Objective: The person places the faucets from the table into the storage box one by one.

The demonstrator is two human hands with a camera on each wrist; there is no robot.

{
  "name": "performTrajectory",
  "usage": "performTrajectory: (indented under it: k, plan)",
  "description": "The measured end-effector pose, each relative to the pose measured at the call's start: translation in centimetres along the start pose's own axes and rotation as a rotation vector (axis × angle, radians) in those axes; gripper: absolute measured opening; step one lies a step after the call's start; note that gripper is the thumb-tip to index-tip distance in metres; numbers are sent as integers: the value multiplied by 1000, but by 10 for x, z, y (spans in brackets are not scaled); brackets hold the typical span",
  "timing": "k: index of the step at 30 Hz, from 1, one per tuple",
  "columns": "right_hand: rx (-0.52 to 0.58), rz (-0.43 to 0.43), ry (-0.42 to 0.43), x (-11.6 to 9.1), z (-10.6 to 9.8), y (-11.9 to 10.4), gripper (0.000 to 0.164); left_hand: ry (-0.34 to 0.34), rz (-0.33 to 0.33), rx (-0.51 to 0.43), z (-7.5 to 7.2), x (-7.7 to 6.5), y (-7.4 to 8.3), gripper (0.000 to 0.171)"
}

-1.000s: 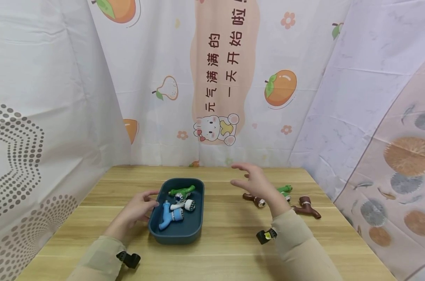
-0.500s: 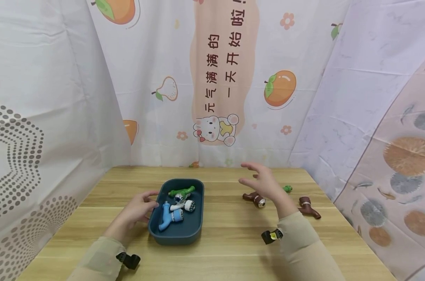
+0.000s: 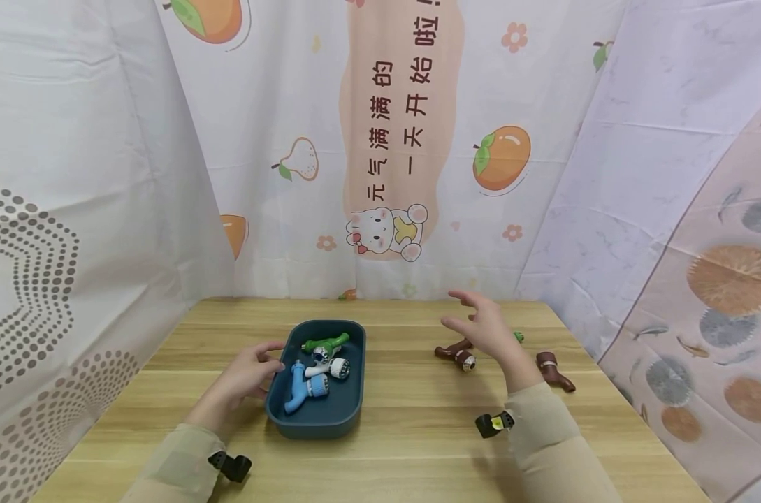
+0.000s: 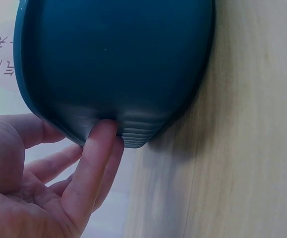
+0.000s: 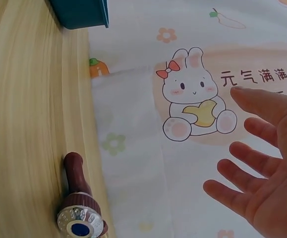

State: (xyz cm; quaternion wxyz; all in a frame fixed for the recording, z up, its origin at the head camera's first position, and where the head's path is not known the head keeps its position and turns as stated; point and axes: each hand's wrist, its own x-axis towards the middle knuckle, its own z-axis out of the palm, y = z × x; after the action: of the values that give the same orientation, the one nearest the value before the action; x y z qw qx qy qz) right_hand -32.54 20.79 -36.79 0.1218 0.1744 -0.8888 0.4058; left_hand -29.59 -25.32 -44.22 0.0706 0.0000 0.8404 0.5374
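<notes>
My left hand [image 3: 251, 374] holds the left wall of a dark teal plastic bin [image 3: 317, 428]; in the left wrist view its fingers lie on both sides of the rim. A blue tap [image 3: 298, 388], a white tap [image 3: 338, 367] and a green tap [image 3: 336, 341] lie inside. My right hand [image 3: 483, 325] hovers over the table's right side, fingers spread, holding nothing. Below it lies a brown tap [image 3: 460, 358], also a brown tap [image 5: 76, 173] in the right wrist view. Mostly hidden behind the right forearm is something green [image 3: 519, 337]. Another brown tap [image 3: 553, 372] lies farther right.
The wooden table [image 3: 405, 412] ends at a printed cloth curtain [image 3: 292, 265] at the back. More cloth hangs along the left and right sides. Small black cameras [image 3: 230, 464] are strapped at both wrists.
My right hand has moved to the right above the taps, its fingers still spread. The forearm now covers more of the green item. The left hand and the bin have stayed put.
</notes>
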Motion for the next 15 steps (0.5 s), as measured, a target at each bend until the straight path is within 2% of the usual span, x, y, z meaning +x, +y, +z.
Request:
performTrajectory:
  k: [15]
  plan:
    - [-78, 85, 38, -8, -1, 27, 62, 3, -1, 0, 0, 0, 1, 52]
